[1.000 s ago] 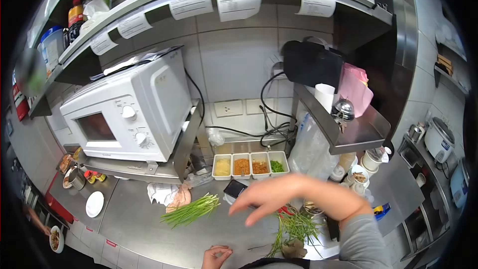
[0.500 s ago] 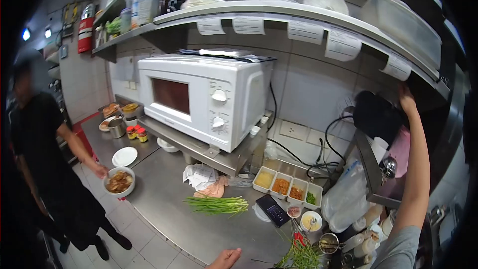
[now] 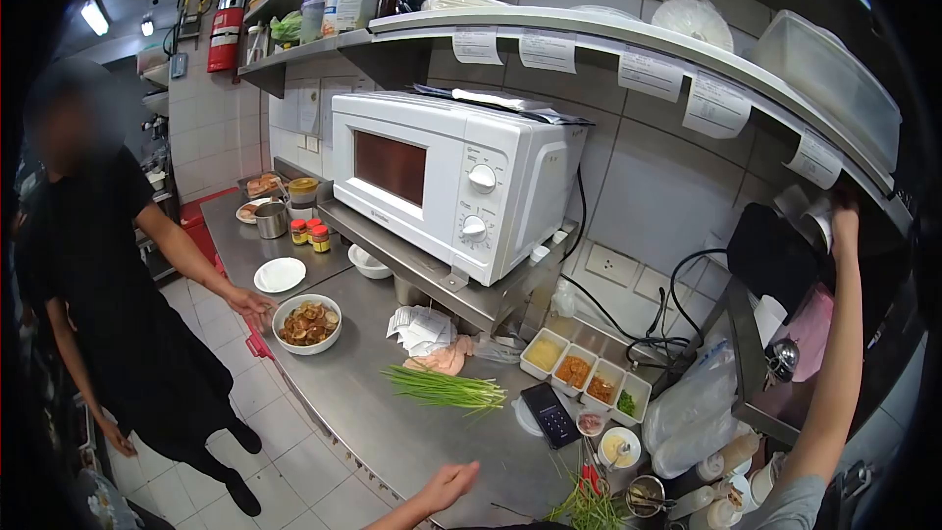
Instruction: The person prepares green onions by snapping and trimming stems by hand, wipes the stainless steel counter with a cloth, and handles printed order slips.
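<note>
My right hand (image 3: 845, 227) is raised at the far right, below the upper shelf, closed on a white roll-like thing (image 3: 818, 224); its fingertips are partly hidden. A black bundle (image 3: 770, 247) lies just left of it. My left hand (image 3: 452, 485) is over the front of the counter with its fingers curled and nothing visible in them. Beyond it lies a bunch of green chives (image 3: 446, 389). A phone (image 3: 549, 416) lies to its right, near red-handled scissors (image 3: 592, 476) and loose green stems (image 3: 587, 504).
A co-worker's hand (image 3: 252, 305) is at a white bowl of brown food (image 3: 307, 337) on the counter's left edge. A microwave (image 3: 451, 177) stands on a raised shelf. Several topping tubs (image 3: 575, 373), bottles (image 3: 724, 476) and dangling cables (image 3: 667, 339) crowd the right side.
The view has shifted left. The co-worker's bowl has come onto the counter edge. A white roll-like thing now shows at my right hand. My left hand shows more fully.
</note>
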Demonstrator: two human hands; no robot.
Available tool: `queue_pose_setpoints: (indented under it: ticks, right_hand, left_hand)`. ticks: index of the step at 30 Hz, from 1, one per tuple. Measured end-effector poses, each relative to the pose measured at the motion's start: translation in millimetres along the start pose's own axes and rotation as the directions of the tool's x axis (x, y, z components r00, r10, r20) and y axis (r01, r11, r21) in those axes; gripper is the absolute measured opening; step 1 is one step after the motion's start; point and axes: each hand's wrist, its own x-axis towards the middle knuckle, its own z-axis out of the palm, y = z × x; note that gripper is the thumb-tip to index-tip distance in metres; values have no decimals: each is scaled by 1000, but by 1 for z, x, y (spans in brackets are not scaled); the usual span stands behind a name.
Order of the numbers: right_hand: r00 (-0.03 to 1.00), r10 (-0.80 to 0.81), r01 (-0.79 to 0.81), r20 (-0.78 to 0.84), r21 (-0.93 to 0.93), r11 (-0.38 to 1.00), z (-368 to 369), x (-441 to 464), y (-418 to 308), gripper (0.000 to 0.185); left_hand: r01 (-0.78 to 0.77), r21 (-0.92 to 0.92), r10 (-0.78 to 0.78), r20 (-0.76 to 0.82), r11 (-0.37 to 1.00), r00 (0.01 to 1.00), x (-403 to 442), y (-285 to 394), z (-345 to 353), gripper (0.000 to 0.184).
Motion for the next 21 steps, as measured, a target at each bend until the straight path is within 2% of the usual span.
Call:
queue_pose_setpoints:
  ticks: [1,2,3,4,5,6,7,8,9,10,11,13,16,18,20,21]
  right_hand:
    - [1000,-9,9,28,-15,1000,10,-17,-17,34]
    - [976,85,-108,203,108,988,18,-45,-41,33]
    - [903,179,-269,390,188,945,35,-87,-80,28]
    - [822,205,-394,532,269,879,50,-118,-103,22]
    - [770,149,-406,620,297,864,64,-144,-118,18]
    - [725,163,-436,669,264,860,77,-172,-139,16]
    - [684,193,-494,704,252,832,88,-201,-171,14]
    - [694,162,-466,702,266,844,100,-222,-183,14]
    - [699,121,-435,705,284,855,113,-238,-193,13]
    - [672,144,-500,727,301,812,120,-254,-214,13]
    - [640,156,-561,753,319,764,125,-269,-231,13]
    - [639,106,-593,762,400,699,137,-287,-241,13]
    - [633,23,-524,774,406,749,130,-308,-258,12]
    - [568,-36,-553,823,414,723,119,-318,-254,13]
    - [495,-128,-477,860,392,787,108,-324,-250,15]
    - [455,-170,-436,874,385,814,102,-327,-248,16]
  left_hand:
    - [35,-147,-17,124,988,992,14,9,4,42]
    - [94,-285,-20,254,954,967,30,25,10,44]
    - [25,-264,71,348,964,935,43,47,19,48]
    - [-40,-256,156,448,966,880,56,73,31,54]
    - [-50,-280,192,509,959,839,65,99,47,62]
    - [-57,-308,230,563,950,794,75,124,61,72]
    - [-77,-261,235,657,962,716,88,145,70,93]
    - [-52,-294,246,675,954,696,93,170,83,99]
    - [-21,-365,283,683,931,673,99,187,97,104]
    - [-13,-410,321,694,912,645,104,207,106,107]
    - [69,-532,362,661,844,657,108,219,115,107]
    - [205,-739,430,568,642,702,116,236,121,107]
    - [195,-886,514,410,421,753,130,256,105,103]
    - [166,-928,445,311,334,840,129,275,90,92]
    - [210,-962,379,262,174,888,132,282,73,78]
    - [157,-955,450,259,251,854,138,279,68,65]
